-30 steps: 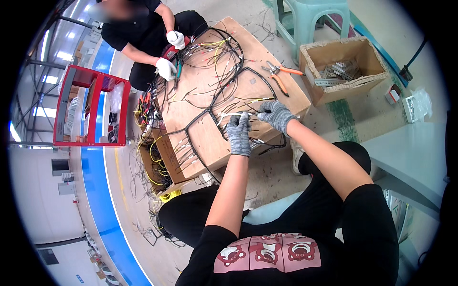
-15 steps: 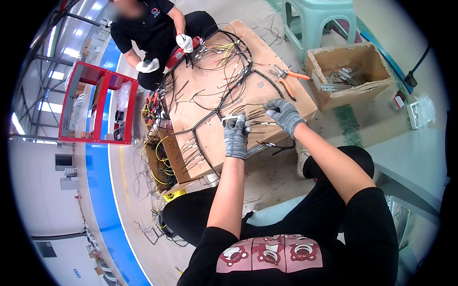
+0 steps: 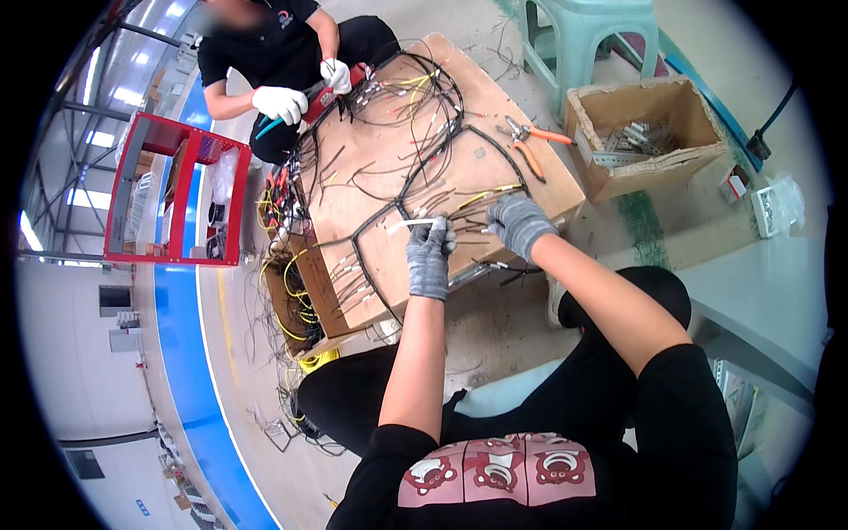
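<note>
My left hand point(image 3: 430, 261), in a grey knitted glove, pinches a thin white strip point(image 3: 413, 222) that sticks out to the left over the wooden board point(image 3: 349, 159). My right hand point(image 3: 523, 228), gloved alike, has its fingers curled together at the ends of several dark wires point(image 3: 466, 231); what lies between its fingertips is hidden. A yellow wire point(image 3: 486, 193) runs just beyond that hand. The black wire harness point(image 3: 422, 170) branches across the board, with loose wire ends fanning out at its near side.
Orange-handled pliers point(image 3: 528, 146) lie on the board's right. A cardboard box point(image 3: 649, 172) of metal parts stands farther right, a pale green stool point(image 3: 590, 44) behind it. Across the board a person in white gloves point(image 3: 281, 104) holds a red-and-teal tool. A red cart point(image 3: 181, 194) stands left.
My left hand has drawn slightly left, and the white strip shows longer. My right hand has moved a little nearer. The co-worker's left-side hand has shifted and grips a tool.
</note>
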`<action>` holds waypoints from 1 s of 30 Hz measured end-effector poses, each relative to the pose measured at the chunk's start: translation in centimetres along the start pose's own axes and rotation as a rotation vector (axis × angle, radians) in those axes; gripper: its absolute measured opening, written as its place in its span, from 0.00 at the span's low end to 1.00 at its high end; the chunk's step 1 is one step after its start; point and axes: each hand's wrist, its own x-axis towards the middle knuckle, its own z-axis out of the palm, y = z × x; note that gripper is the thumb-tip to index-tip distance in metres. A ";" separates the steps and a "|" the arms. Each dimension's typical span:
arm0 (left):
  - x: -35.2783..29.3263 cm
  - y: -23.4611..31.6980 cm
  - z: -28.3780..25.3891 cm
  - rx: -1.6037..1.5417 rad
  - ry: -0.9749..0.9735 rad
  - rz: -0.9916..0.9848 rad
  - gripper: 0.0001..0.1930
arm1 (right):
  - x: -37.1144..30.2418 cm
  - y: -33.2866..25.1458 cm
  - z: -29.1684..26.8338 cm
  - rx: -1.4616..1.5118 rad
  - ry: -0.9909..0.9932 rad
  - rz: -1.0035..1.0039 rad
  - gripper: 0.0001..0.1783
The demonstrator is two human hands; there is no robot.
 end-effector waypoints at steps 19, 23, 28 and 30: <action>-0.6 -0.2 -0.9 -0.315 -0.142 -0.052 0.09 | 0.6 -1.5 1.1 -0.130 0.005 0.059 0.09; -0.8 0.4 0.4 -0.236 -0.127 -0.023 0.08 | 0.2 0.7 2.6 0.506 0.179 0.186 0.10; -0.3 -0.5 0.4 -0.159 -0.150 -0.064 0.09 | -0.4 -0.6 1.3 0.671 0.173 0.051 0.10; -0.4 -0.5 1.0 -0.127 -0.168 -0.065 0.09 | -0.3 -0.5 1.0 0.670 0.147 0.054 0.09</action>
